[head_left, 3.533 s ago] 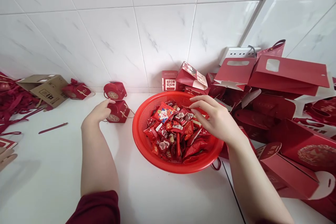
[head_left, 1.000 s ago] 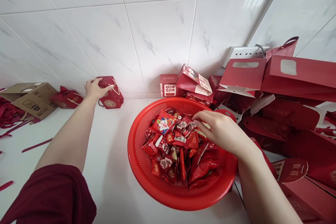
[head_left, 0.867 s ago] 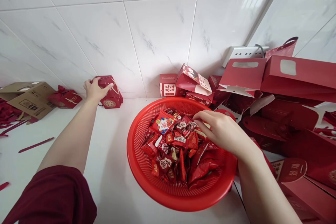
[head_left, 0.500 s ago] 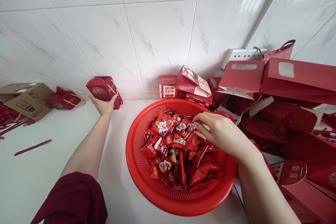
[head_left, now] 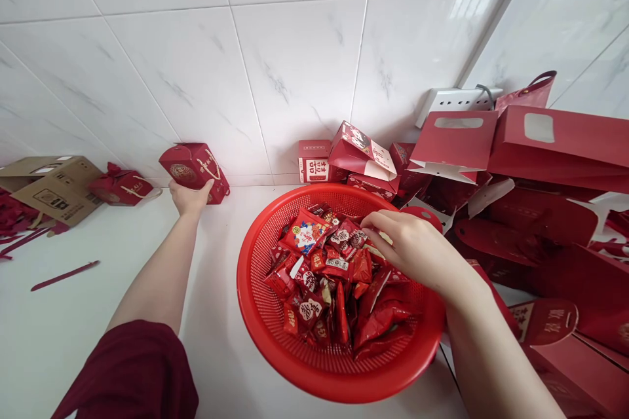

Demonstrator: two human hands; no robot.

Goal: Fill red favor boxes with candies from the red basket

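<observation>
My left hand [head_left: 190, 195] is wrapped round the lower front of a small red gift box [head_left: 185, 167] with gold cord and a round gold emblem. The box is against the tiled wall, slightly tilted. A red plastic basket [head_left: 249, 314], perforated and round, sits in front of me. It holds many wrapped sweets [head_left: 314, 275] in red packets, one of them printed with blue [head_left: 305, 233]. Over its right side, my right hand [head_left: 405, 236] has its fingers bent together, tips against the packets. Whatever is under those fingers is hidden.
A brown cardboard box [head_left: 63, 191] and a red box with a bow [head_left: 120, 184] stand at left, near a dark red strip [head_left: 65, 275]. Small red boxes [head_left: 314, 160] lie behind the basket. Red paper bags [head_left: 555, 144] crowd the right, beside a power strip [head_left: 455, 103].
My left hand and the gift box have shifted slightly left, the box turning a little. My right hand stays almost still at the sweets.
</observation>
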